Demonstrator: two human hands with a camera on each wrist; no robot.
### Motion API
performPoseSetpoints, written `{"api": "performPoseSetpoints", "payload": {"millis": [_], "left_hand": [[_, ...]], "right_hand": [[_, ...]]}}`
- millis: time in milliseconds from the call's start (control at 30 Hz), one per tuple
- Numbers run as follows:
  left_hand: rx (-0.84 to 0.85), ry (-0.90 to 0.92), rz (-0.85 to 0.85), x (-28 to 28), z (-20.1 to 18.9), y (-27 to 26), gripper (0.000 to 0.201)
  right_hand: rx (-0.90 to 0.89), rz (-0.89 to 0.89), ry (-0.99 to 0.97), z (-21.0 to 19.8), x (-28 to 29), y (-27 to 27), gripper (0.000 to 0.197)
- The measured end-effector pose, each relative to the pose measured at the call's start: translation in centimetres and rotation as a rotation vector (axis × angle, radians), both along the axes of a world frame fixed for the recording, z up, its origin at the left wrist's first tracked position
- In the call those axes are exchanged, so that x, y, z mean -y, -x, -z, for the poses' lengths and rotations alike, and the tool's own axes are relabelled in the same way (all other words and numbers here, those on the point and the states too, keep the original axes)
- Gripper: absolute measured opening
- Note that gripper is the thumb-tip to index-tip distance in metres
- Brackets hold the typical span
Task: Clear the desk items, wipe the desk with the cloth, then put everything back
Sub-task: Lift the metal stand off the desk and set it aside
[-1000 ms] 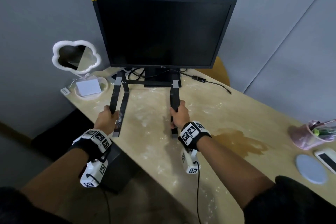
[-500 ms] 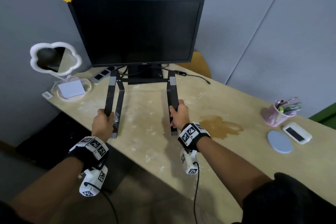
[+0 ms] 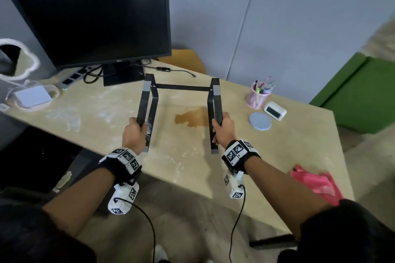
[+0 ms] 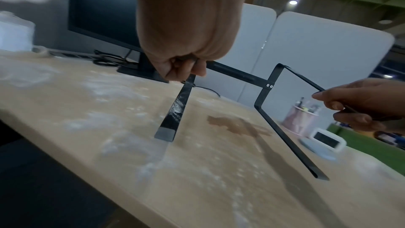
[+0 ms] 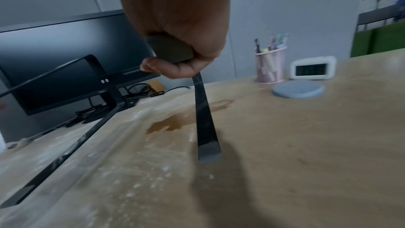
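Observation:
A black metal laptop stand (image 3: 181, 87) (image 4: 266, 103) (image 5: 205, 124) hangs lifted above the wooden desk (image 3: 183, 160). My left hand (image 3: 134, 132) (image 4: 184, 65) grips its left arm and my right hand (image 3: 222, 130) (image 5: 175, 63) grips its right arm. Under the stand lies a brown spill (image 3: 190, 118) (image 4: 236, 126) (image 5: 173, 122), with white dust smears across the desk. A pink cloth (image 3: 316, 183) lies crumpled at the desk's near right edge.
A black monitor (image 3: 96, 21) stands at the back left with cables and a power strip (image 3: 74, 77). A flower-shaped mirror (image 3: 15, 60) and white box (image 3: 32, 97) sit far left. A pink pen cup (image 3: 258, 96), white clock (image 3: 274, 110) and grey coaster (image 3: 260, 121) stand at the right.
Both hands have carried the stand up off the desk and to the right, away from the monitor base and over the brown spill. My view has swung right, bringing in the pink cloth.

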State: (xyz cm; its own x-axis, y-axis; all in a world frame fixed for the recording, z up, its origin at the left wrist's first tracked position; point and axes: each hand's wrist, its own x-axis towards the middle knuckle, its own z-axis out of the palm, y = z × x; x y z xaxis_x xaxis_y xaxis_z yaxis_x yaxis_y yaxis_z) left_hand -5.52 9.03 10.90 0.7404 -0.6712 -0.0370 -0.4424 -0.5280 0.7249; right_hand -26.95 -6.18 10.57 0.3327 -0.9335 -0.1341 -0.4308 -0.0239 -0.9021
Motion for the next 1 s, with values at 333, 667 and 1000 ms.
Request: {"api": "performPoseSetpoints", "payload": {"millis": [333, 667, 1000], "left_hand": [[-0.042, 0.004, 0.23, 4.6, 0.0, 14.4, 0.027], [-0.036, -0.049, 0.379, 7.2, 1.4, 21.7, 0.026], [-0.028, -0.084, 0.354, 8.5, 2.1, 21.8, 0.025]], "right_hand": [[-0.029, 0.238, 0.01, 1.1, -0.2, 17.1, 0.005], [-0.047, 0.381, -0.047, 2.8, -1.6, 25.8, 0.012], [-0.085, 0.414, -0.044, 4.2, -0.3, 25.5, 0.02]]}}
